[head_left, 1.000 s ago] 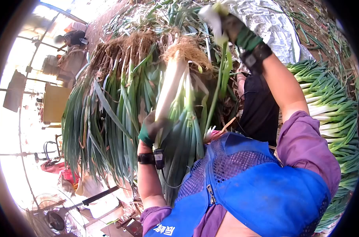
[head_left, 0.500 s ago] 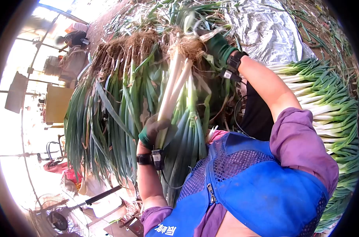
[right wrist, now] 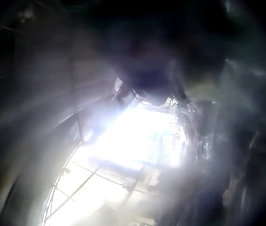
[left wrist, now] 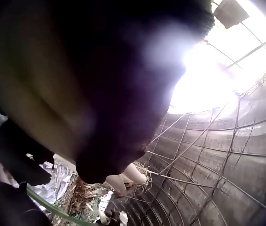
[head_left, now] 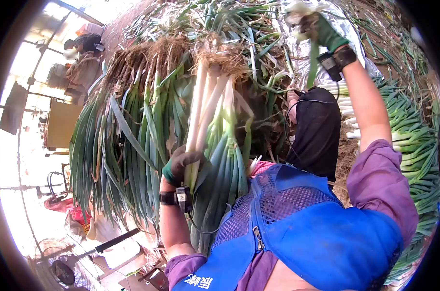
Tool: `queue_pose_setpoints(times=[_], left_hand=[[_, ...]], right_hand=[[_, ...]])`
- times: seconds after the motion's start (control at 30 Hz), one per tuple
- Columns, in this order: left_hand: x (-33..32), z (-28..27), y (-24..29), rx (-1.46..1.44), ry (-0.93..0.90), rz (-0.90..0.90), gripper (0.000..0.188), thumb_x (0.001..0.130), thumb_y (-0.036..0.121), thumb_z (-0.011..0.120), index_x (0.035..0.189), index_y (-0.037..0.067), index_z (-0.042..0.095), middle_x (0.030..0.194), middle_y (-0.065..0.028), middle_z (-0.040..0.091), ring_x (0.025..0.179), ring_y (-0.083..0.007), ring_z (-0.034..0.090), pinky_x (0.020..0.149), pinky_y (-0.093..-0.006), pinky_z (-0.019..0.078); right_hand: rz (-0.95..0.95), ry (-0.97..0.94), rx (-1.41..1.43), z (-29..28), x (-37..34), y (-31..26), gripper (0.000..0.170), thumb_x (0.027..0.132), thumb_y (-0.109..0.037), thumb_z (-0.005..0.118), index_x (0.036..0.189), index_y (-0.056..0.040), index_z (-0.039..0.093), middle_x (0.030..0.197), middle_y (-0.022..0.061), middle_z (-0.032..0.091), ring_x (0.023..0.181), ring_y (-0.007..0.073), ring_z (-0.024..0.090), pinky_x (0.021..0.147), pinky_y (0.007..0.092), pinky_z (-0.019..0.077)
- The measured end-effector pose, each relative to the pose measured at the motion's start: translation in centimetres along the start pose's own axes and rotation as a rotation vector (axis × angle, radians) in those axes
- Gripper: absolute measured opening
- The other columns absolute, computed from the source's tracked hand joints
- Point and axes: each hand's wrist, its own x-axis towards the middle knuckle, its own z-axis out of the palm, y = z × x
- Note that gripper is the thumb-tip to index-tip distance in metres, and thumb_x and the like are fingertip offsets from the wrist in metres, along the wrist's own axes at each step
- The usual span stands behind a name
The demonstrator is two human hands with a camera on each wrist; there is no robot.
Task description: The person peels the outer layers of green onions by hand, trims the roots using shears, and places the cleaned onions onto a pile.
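In the head view my gloved left hand [head_left: 183, 162] grips a few large green onions [head_left: 196, 114] by their lower white shafts. Their bushy roots [head_left: 225, 63] point away from me, and green leaves [head_left: 220, 167] hang toward my vest. My gloved right hand [head_left: 326, 34] is raised at the upper right, away from the onions, and holds a peeled-off leaf [head_left: 313, 65] that dangles as a green strip. A blurred whitish bit [head_left: 300, 8] shows by its fingers. The left wrist view has the dark glove [left wrist: 119, 117] over pale shafts [left wrist: 133, 174]; the right wrist view is blurred.
A thick row of unpeeled onions [head_left: 128, 131] with brown roots lies to the left. Peeled onions [head_left: 409, 145] are stacked along the right, near a silvery sheet [head_left: 348, 24]. Leaf scraps [head_left: 249, 19] litter the far ground. A fan [head_left: 62, 266] stands at lower left.
My right hand went from the far side down to the roots, then swung up and right with a leaf strip. The left hand keeps its grip; the white shafts now show more separately.
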Motion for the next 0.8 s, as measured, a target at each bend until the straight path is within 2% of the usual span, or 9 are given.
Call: queue_pose_setpoints(times=[0.13,0.3,0.37,0.47,0.57,0.67,0.7,0.73,0.8], left_hand=[[0.8,0.3,-0.4,-0.045,-0.163,0.046,0.075,0.073,0.046,0.08,0.124,-0.005,0.061,0.083,-0.0028,0.062,0.071,-0.0124,0.059,0.064,-0.0256,0.0496],[0.7,-0.4,-0.7,0.032,-0.216,0.002,0.084,0.076,0.053,0.081,0.129,-0.008,0.056,0.084,-0.0026,0.062,0.076,-0.0116,0.06,0.068,-0.0235,0.049],[1.0,-1.3,-2.1,-0.12,-0.25,0.064,0.085,0.076,0.054,0.082,0.129,-0.008,0.056,0.083,-0.0029,0.063,0.074,-0.0118,0.06,0.067,-0.0235,0.0486],[1.1,-1.5,-2.4,-0.191,-0.231,0.102,0.086,0.074,0.054,0.083,0.127,-0.009,0.056,0.084,-0.004,0.063,0.073,-0.0122,0.06,0.066,-0.0241,0.049],[1.5,-1.7,-2.1,-0.138,-0.2,0.02,0.086,0.073,0.053,0.084,0.127,-0.009,0.057,0.084,-0.0045,0.063,0.073,-0.0123,0.06,0.066,-0.0239,0.0494],[1.4,-1.0,-1.6,-0.097,-0.226,0.042,0.081,0.079,0.051,0.078,0.13,-0.007,0.056,0.085,-0.0027,0.063,0.073,-0.0112,0.059,0.066,-0.024,0.05],[1.3,-0.9,-1.7,-0.087,-0.227,0.035,0.08,0.08,0.051,0.077,0.131,-0.007,0.056,0.085,-0.0022,0.063,0.073,-0.011,0.059,0.067,-0.024,0.0502],[1.6,-0.8,-1.9,-0.01,-0.223,0.005,0.078,0.081,0.051,0.075,0.131,-0.006,0.056,0.085,-0.0019,0.063,0.073,-0.0107,0.059,0.067,-0.0241,0.0501],[2.4,-0.7,-2.0,0.155,-0.219,-0.055,0.075,0.084,0.05,0.072,0.132,-0.005,0.057,0.086,-0.0013,0.063,0.073,-0.0102,0.059,0.066,-0.0242,0.05]], right_hand=[[-0.208,-0.403,-0.266,10.4,0.3,1.0,0.031,0.1,-0.012,0.057,0.129,-0.0047,0.058,0.107,0.0033,0.066,0.083,0.0095,0.061,0.082,0.0262,0.0552],[-0.289,-0.384,-0.419,16.2,-5.0,1.1,0.048,0.093,-0.005,0.062,0.14,-0.0036,0.05,0.132,0.0089,0.061,0.116,0.016,0.06,0.105,0.0305,0.0465],[-0.576,-0.319,-0.587,17.8,-5.0,4.9,0.052,0.09,-0.01,0.064,0.14,-0.0038,0.051,0.132,0.0112,0.064,0.116,0.0175,0.063,0.104,0.0301,0.0476],[-0.277,-0.504,-0.486,17.3,-6.3,0.7,0.059,0.09,-0.013,0.068,0.144,-0.0006,0.046,0.14,0.0137,0.057,0.124,0.0187,0.057,0.111,0.033,0.0415],[-0.525,-0.536,-0.962,16.2,-5.2,1.4,0.058,0.088,-0.02,0.071,0.139,-0.0004,0.05,0.13,0.0154,0.06,0.115,0.0213,0.059,0.104,0.0332,0.0452],[-0.743,-0.519,-0.986,16.5,-1.2,3.3,0.035,0.086,-0.009,0.064,0.12,-0.0041,0.064,0.103,0.0149,0.07,0.09,0.0289,0.068,0.085,0.0338,0.0547],[-0.553,-0.678,-1.469,17.1,1.2,3.4,0.024,0.088,-0.009,0.063,0.111,-0.0046,0.065,0.094,0.0145,0.07,0.08,0.0303,0.067,0.075,0.0368,0.0554],[-0.47,-0.58,-1.704,16.8,0.8,3.7,0.02,0.087,-0.01,0.063,0.106,-0.0047,0.065,0.09,0.014,0.07,0.075,0.0305,0.066,0.07,0.0382,0.0551],[-0.435,-0.137,-1.587,15.6,-0.5,-1.6,0.015,0.087,-0.011,0.065,0.1,-0.0054,0.066,0.085,0.0125,0.069,0.069,0.0288,0.066,0.063,0.0399,0.0546]])
